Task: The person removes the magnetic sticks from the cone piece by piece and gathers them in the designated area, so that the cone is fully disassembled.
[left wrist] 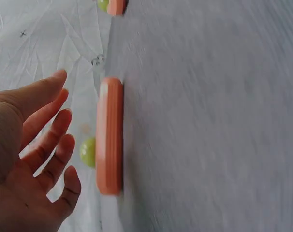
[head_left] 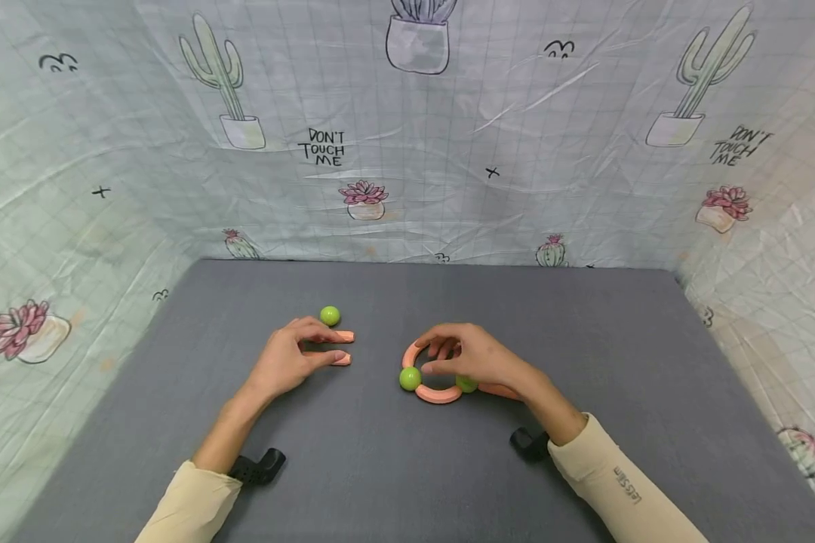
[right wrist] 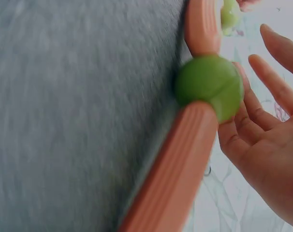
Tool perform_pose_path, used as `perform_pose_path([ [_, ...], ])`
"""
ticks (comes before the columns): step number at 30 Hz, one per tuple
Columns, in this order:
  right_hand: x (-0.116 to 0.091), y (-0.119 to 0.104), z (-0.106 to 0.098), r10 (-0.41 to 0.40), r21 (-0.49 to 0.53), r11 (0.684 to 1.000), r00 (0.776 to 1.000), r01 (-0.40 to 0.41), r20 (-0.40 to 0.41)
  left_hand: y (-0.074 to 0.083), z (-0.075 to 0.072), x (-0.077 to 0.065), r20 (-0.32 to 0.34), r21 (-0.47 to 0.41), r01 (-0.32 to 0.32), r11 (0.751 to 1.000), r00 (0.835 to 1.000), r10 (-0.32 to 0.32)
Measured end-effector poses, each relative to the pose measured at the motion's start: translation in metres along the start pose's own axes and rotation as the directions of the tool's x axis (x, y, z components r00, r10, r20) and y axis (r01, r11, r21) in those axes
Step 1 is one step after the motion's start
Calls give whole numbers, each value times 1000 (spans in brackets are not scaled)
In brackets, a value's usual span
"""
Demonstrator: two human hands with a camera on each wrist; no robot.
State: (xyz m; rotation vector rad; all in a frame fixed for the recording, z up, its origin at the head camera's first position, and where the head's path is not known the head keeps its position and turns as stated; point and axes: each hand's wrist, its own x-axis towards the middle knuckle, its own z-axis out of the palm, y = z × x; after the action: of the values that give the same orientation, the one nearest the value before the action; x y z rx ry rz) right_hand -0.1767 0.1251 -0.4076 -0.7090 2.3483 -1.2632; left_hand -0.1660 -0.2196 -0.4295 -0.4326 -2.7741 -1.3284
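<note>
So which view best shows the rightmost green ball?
The right wrist view: the green ball is large there, between two orange pieces. In the head view, the right hand partly covers it; in the left wrist view, it isn't identifiable.

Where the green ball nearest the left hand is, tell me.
In the head view, the green ball lies left of centre on the grey table, just beyond the left hand.

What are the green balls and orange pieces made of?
The green balls look like smooth, shiny plastic: light glints on them, and one shows a seam-like line. The orange pieces seem plastic too, softly shiny with neat lengthwise ridges, though painted wood is possible.
</note>
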Motion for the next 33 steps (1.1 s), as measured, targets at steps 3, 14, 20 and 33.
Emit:
perform_pose_path([
  [3,-4,2,-7,-15,-47,999,999,13,-42,9,6,2,6,-95,-7,995,1000,7],
  [14,-26,9,-28,-57,-79,996,986,45,-158,32,32,5,32,-61,-110,992,993,112],
  [20,-38,19,-33,-47,-99,995,980,28,-191,45,50,7,92,-75,-134,988,986,141],
  [33,-51,29,-36,-48,-116,993,979,26,-197,66,85,11,156,-165,-172,971,968,198],
])
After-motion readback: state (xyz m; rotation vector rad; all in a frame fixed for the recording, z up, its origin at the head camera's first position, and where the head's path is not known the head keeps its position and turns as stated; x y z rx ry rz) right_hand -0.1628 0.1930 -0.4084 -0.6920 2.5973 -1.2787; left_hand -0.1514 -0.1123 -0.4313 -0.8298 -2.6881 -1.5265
